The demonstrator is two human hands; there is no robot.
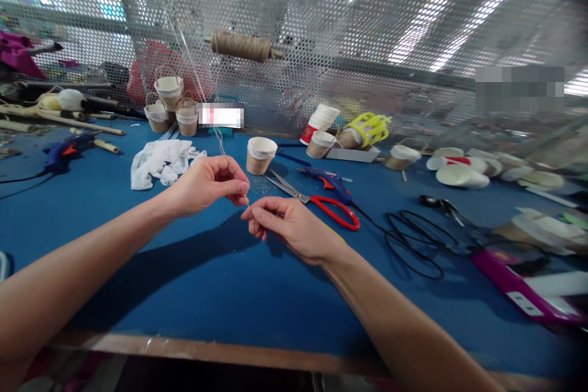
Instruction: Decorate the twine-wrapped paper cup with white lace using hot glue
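My left hand [209,182] and my right hand [287,226] meet above the blue table [184,282]. Both pinch a thin strand of twine [219,138] that runs up and back toward a spool of brown twine [241,45] mounted on the perforated metal screen. The left fingers grip the strand from above. The right fingertips close on its lower end, just below the left thumb. A twine-wrapped paper cup [260,155] stands right behind the hands. Red-handled scissors [321,202] lie beside my right hand.
A blue glue gun [331,182] with a black cable [413,239] lies right of the scissors. White cloth [158,161] and three small cup baskets [171,104] sit back left. Another glue gun [67,150], sticks, stacked paper cups [459,170] and a yellow holder [370,128] ring the table.
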